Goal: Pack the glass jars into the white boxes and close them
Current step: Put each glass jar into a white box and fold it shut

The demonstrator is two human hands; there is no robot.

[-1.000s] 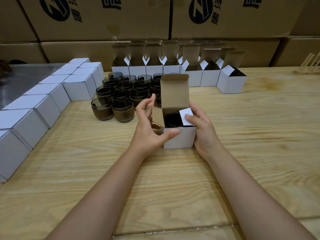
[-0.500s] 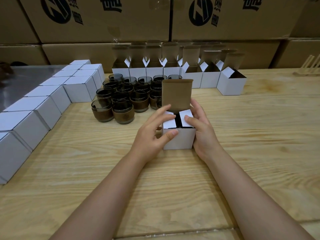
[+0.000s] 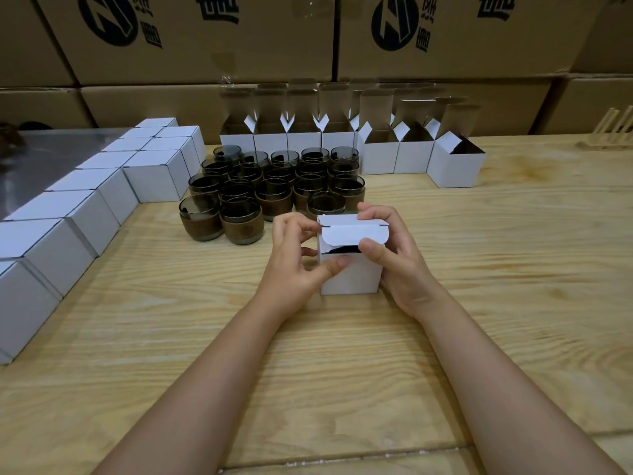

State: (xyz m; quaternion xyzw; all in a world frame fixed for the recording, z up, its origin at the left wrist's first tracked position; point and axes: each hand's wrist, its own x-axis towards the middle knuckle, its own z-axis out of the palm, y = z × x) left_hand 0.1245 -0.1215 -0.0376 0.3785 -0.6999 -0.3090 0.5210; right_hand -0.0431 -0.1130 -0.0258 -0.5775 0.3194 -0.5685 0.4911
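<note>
A small white box [image 3: 352,277] stands on the wooden table [image 3: 496,269] in the middle of the view. Its lid is folded down over the top and the rounded tuck flap [image 3: 352,236] hangs just above the front opening, where a dark gap still shows. My left hand [image 3: 294,265] grips the box's left side, thumb on the front face. My right hand [image 3: 394,255] holds the right side and pinches the lid and flap between thumb and fingers. Several dark glass jars [image 3: 239,217] with brown sleeves stand in a cluster just behind the box.
A row of open white boxes [image 3: 455,162] with raised lids lines the back of the table. Closed white boxes [image 3: 54,241] run in a line along the left side. Large brown cartons [image 3: 205,39] are stacked behind. A wooden rack [image 3: 613,132] sits far right.
The side flaps went from open to folded in, then the upright lid came down over the top. My right hand moved onto the lid and its tuck flap.
</note>
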